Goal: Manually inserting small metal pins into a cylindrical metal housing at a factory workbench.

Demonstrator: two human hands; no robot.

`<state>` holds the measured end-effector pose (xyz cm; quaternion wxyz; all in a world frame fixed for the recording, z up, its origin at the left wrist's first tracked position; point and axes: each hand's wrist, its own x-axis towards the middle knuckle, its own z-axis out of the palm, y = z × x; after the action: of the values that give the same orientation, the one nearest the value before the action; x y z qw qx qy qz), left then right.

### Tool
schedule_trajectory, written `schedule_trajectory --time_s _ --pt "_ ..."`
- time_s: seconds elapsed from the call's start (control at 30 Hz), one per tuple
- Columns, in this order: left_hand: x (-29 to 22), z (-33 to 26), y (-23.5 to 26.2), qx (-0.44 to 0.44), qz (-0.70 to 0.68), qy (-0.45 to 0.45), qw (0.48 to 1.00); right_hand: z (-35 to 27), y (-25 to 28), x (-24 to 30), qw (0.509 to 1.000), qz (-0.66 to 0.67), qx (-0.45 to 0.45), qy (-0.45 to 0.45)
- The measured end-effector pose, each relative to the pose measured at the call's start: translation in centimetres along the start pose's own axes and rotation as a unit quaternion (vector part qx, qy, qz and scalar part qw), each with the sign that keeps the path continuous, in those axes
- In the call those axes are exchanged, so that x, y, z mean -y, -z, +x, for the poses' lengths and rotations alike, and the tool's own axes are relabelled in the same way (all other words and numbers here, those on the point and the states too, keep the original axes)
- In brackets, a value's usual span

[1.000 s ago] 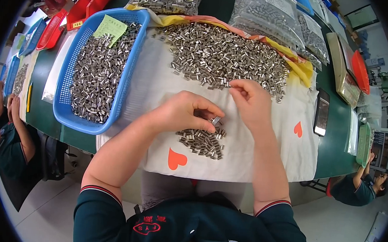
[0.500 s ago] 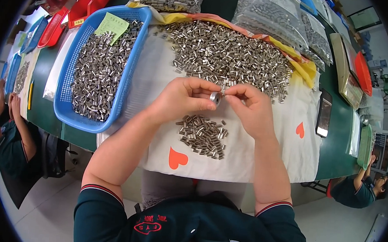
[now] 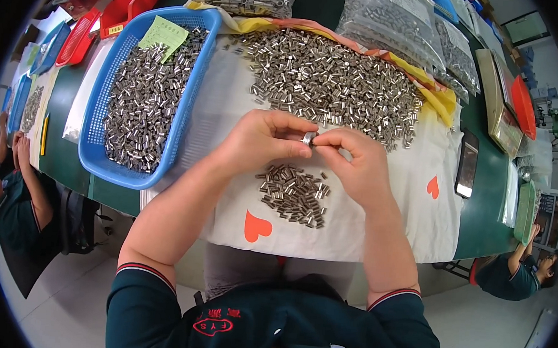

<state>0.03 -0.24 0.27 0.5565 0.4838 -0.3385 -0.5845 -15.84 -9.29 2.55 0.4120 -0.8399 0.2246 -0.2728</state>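
**Dark green polo, red trim**

Here's the wearer: dark green short-sleeved shirt (image 3: 268, 328), red-and-white striped bands at both sleeve cuffs, a red embroidered emblem on the chest, pale collar lining peeking out. Forearms bare, left hand (image 3: 262, 144) and right hand (image 3: 357, 166) ungloved.

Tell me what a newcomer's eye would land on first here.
First, the big heap of small metal sleeves spread on the white cloth at the far side of the table. Next, the left hand and right hand meet at mid-table, pinching one sleeve between their fingertips above a smaller pile. To the left stands a blue basket full of the same parts.
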Motion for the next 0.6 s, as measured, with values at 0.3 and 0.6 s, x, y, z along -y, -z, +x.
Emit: schedule_trajectory --time_s 0.3,0.6 --pt "0.1 -0.8 -0.4 0.093 0.193 -0.006 0.977 0.6 1.8 -1.6 0.969 0.17 0.067 -0.168" --pt "-1.0 -0.8 0.0 0.154 0.175 0.012 0.972 2.7 -2.4 -2.0 0.949 -0.307 0.056 0.046"
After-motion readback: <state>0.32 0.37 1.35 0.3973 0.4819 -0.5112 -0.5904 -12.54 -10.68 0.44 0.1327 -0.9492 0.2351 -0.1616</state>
